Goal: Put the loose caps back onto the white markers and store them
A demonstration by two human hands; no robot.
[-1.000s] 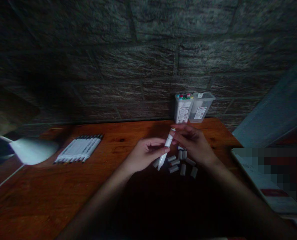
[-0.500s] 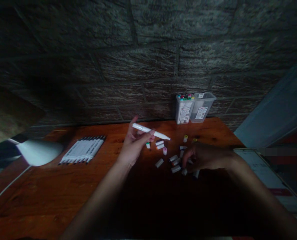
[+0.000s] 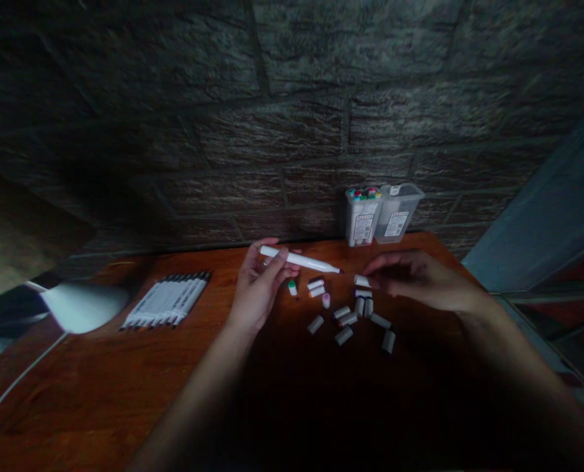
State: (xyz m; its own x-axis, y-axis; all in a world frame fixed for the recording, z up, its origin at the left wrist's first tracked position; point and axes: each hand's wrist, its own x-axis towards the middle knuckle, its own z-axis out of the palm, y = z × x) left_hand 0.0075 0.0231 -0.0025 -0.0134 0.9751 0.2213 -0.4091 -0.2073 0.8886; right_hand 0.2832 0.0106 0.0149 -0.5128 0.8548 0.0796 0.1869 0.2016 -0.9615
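A white marker [image 3: 306, 261] lies across the fingers of my left hand [image 3: 258, 285], its bare dark-red tip pointing right. My right hand [image 3: 422, 282] pinches a white marker cap [image 3: 362, 280] between thumb and fingertips, a short gap away from that tip. Below and between the hands, several loose caps are scattered on the wooden table [image 3: 183, 373]. Among them are a green-topped cap [image 3: 292, 288] and a pink-topped cap [image 3: 326, 300], both upright, and a grey-looking cap [image 3: 389, 341] lying at the right.
A row of markers [image 3: 166, 300] lies at the left beside a white lamp [image 3: 88, 307]. By the brick wall stand a clear box of colour-topped markers [image 3: 363, 219] and a second clear box [image 3: 400, 213]. A grey panel [image 3: 537, 190] rises at the right.
My right hand has moved up and away from the cap pile and now holds a cap near the marker's tip. My left hand has turned slightly, still holding the marker.
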